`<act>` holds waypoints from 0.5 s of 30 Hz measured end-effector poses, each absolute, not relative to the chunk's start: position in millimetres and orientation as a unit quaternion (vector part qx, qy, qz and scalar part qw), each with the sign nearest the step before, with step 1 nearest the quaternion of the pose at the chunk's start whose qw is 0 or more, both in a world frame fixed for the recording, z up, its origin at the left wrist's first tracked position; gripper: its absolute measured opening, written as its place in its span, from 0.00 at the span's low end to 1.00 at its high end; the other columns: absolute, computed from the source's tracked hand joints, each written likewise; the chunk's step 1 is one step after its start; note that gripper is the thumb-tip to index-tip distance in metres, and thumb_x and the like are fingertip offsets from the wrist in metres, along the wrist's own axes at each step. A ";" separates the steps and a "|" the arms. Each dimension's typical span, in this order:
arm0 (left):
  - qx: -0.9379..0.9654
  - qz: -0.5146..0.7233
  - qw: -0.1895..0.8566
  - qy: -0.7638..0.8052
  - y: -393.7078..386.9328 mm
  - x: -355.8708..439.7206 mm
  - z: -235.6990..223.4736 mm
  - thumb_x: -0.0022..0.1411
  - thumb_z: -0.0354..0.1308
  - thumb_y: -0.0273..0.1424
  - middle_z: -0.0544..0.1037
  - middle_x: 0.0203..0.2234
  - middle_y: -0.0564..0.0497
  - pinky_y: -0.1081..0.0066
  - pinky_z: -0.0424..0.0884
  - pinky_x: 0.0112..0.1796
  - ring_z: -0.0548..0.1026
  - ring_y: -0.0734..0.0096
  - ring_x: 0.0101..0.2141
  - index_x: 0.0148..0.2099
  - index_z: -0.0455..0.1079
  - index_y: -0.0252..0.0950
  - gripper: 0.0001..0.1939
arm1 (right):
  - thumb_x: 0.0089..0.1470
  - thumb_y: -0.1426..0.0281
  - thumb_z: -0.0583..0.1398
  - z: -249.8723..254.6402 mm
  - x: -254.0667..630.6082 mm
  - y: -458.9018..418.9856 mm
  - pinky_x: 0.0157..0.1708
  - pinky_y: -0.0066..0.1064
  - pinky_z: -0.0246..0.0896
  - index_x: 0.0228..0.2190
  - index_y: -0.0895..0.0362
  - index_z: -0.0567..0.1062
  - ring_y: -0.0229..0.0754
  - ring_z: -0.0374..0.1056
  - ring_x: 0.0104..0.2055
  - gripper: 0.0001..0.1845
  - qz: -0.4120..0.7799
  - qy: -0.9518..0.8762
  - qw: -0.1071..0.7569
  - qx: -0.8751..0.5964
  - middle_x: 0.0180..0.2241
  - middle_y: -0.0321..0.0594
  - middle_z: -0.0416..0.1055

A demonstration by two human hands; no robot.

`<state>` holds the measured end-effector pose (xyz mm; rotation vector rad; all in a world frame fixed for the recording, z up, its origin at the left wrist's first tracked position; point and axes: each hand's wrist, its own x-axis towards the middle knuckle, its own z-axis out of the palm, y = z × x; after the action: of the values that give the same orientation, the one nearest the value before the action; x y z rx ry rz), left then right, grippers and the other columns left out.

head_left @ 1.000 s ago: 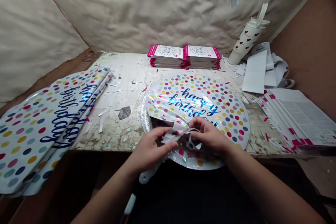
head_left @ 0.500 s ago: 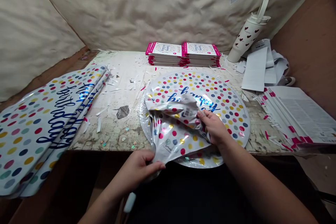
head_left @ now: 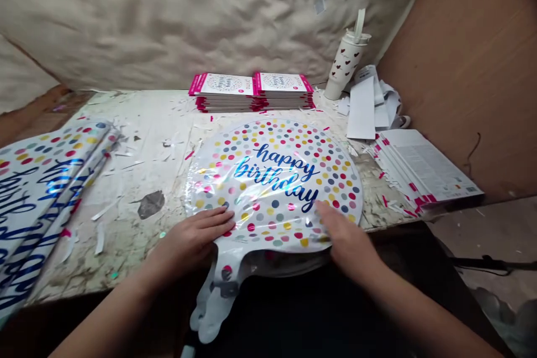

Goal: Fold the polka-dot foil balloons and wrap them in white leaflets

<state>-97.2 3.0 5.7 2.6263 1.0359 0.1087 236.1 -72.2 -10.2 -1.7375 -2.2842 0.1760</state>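
Observation:
A flat foil balloon, white with coloured dots and blue "happy birthday" lettering, lies spread on a pile of similar balloons at the table's front edge. Its tail hangs over that edge toward me. My left hand rests flat on the balloon's lower left rim, fingers out and close together. On the lower right rim is my right hand, slightly blurred, its fingers stretched onto the foil. Part of that hand's underside is hidden. Light glares off the creased surface.
Folded dotted balloons hang over the table's left side. Two stacks of pink-edged packets stand at the back. A tumbler with hearts, loose white papers and a pile of printed cards are at right. Paper scraps litter the table.
The crumpled, half-folded balloon is now spread flat with its lettering showing. Both hands have let go of its gathered foil and lie on it. My view has shifted right.

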 end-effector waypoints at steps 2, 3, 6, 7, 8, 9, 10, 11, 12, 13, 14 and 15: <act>0.920 0.058 0.154 0.357 1.7 -100.5 1.4 0.58 0.47 0.25 0.69 0.52 0.54 0.63 0.60 0.55 0.65 0.63 0.54 0.53 0.68 0.45 0.22 | 0.51 0.81 0.46 -17.4 274.8 -65.6 0.48 0.46 0.62 0.55 0.63 0.62 0.53 0.64 0.52 0.28 0.016 -0.714 0.109 -0.692 0.51 0.56 0.65; 0.921 0.064 0.150 0.353 1.5 -101.4 0.8 0.58 0.47 0.25 0.70 0.52 0.54 0.63 0.60 0.55 0.65 0.63 0.54 0.53 0.68 0.46 0.22 | 0.53 0.79 0.47 -18.6 291.4 -60.0 0.49 0.48 0.61 0.54 0.64 0.63 0.55 0.63 0.52 0.26 -0.005 -0.687 0.104 -0.719 0.51 0.57 0.66; 0.924 0.077 0.138 0.347 3.2 -101.7 1.7 0.57 0.48 0.25 0.68 0.54 0.54 0.61 0.58 0.56 0.61 0.61 0.56 0.53 0.68 0.46 0.23 | 0.53 0.78 0.49 -15.0 322.7 -40.6 0.56 0.52 0.49 0.53 0.60 0.66 0.55 0.54 0.59 0.24 -0.005 -0.713 0.121 -0.690 0.55 0.52 0.61; 0.923 0.083 0.133 0.350 4.2 -101.8 2.1 0.56 0.49 0.25 0.65 0.55 0.54 0.59 0.57 0.56 0.59 0.60 0.57 0.55 0.66 0.45 0.24 | 0.52 0.78 0.50 -12.2 327.5 -35.3 0.58 0.51 0.45 0.53 0.57 0.66 0.52 0.51 0.60 0.25 0.034 -0.748 0.132 -0.650 0.56 0.48 0.60; 0.922 0.085 0.130 0.354 5.2 -102.1 2.5 0.55 0.50 0.25 0.62 0.57 0.53 0.59 0.56 0.57 0.57 0.58 0.59 0.57 0.63 0.45 0.27 | 0.52 0.77 0.52 -9.2 330.7 -31.2 0.59 0.49 0.44 0.53 0.54 0.66 0.50 0.50 0.61 0.26 0.090 -0.781 0.139 -0.603 0.57 0.45 0.59; 0.922 0.083 0.129 0.356 6.4 -102.8 3.0 0.55 0.50 0.25 0.60 0.59 0.53 0.58 0.55 0.57 0.55 0.57 0.59 0.59 0.60 0.44 0.29 | 0.51 0.75 0.54 -6.2 332.7 -28.4 0.59 0.47 0.45 0.52 0.52 0.66 0.48 0.50 0.61 0.26 0.155 -0.803 0.143 -0.558 0.57 0.42 0.59; 0.920 0.078 0.133 0.360 7.8 -103.7 3.9 0.54 0.50 0.25 0.59 0.59 0.53 0.58 0.54 0.57 0.54 0.57 0.60 0.61 0.58 0.44 0.30 | 0.50 0.73 0.57 -3.4 334.4 -26.5 0.59 0.45 0.46 0.52 0.50 0.67 0.47 0.51 0.61 0.26 0.216 -0.811 0.146 -0.524 0.57 0.41 0.59; 0.918 0.071 0.144 0.363 9.9 -104.4 5.4 0.54 0.50 0.25 0.59 0.59 0.53 0.58 0.54 0.57 0.54 0.58 0.59 0.61 0.57 0.44 0.30 | 0.48 0.71 0.59 -1.1 335.9 -25.0 0.59 0.43 0.47 0.51 0.50 0.68 0.47 0.51 0.61 0.26 0.264 -0.809 0.148 -0.503 0.57 0.41 0.59; 0.913 0.066 0.161 0.369 12.9 -104.8 7.6 0.54 0.49 0.25 0.61 0.58 0.53 0.59 0.54 0.57 0.56 0.58 0.59 0.60 0.59 0.44 0.30 | 0.47 0.69 0.60 0.7 337.4 -23.3 0.59 0.44 0.47 0.49 0.49 0.71 0.48 0.51 0.61 0.24 0.299 -0.803 0.149 -0.493 0.57 0.41 0.59; 0.902 0.062 0.184 0.386 17.3 -104.7 10.8 0.54 0.48 0.25 0.64 0.56 0.54 0.60 0.56 0.57 0.59 0.59 0.58 0.58 0.62 0.45 0.28 | 0.47 0.68 0.61 1.9 338.9 -20.6 0.59 0.44 0.46 0.46 0.49 0.73 0.49 0.52 0.60 0.21 0.323 -0.793 0.156 -0.493 0.56 0.40 0.61; 0.883 0.060 0.213 0.415 23.2 -103.8 14.9 0.54 0.47 0.26 0.69 0.53 0.53 0.61 0.59 0.55 0.63 0.59 0.55 0.54 0.67 0.44 0.25 | 0.48 0.67 0.60 2.7 340.3 -16.2 0.58 0.44 0.47 0.43 0.49 0.75 0.49 0.54 0.59 0.18 0.341 -0.776 0.169 -0.503 0.55 0.40 0.63; 0.852 0.059 0.249 0.456 30.8 -102.4 19.7 0.54 0.47 0.27 0.74 0.47 0.52 0.63 0.64 0.51 0.69 0.59 0.50 0.49 0.71 0.43 0.21 | 0.49 0.66 0.59 3.2 341.4 -9.6 0.57 0.44 0.50 0.40 0.50 0.77 0.49 0.58 0.57 0.15 0.354 -0.751 0.191 -0.523 0.52 0.41 0.67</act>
<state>-102.4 30.8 19.7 2.3214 1.2419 0.1616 341.4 -9.6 3.2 -1.4689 -2.1106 0.9947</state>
